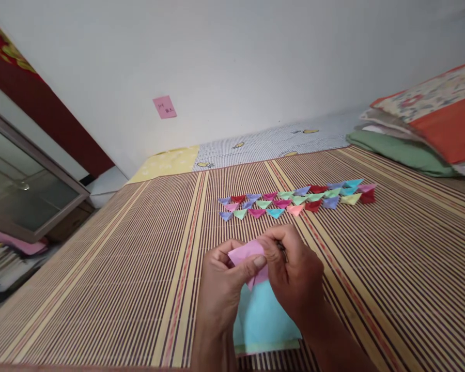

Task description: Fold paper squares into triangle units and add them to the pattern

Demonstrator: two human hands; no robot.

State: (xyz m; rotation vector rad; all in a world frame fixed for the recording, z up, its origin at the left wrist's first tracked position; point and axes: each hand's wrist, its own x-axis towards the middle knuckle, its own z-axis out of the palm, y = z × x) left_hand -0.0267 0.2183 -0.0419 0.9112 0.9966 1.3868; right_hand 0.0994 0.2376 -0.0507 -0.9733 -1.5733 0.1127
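Both my hands pinch one folded pink paper (246,253) above a striped bamboo mat (120,268). My left hand (221,285) grips its left side, thumb pressed across the lower edge. My right hand (294,276) closes on its right side and covers part of it. Under my hands lies a stack of paper sheets, light blue (261,320) on top, with a green edge showing at the bottom. Beyond my hands, several small folded paper triangles (298,199) in many colours lie in rows on the mat.
A white wall with a pink sticky note (165,107) rises behind the mat. Folded bedding and an orange pillow (434,124) sit at the far right. A glass-fronted cabinet (19,181) and stacked papers stand at the left. A patterned sheet (271,144) borders the mat's far edge.
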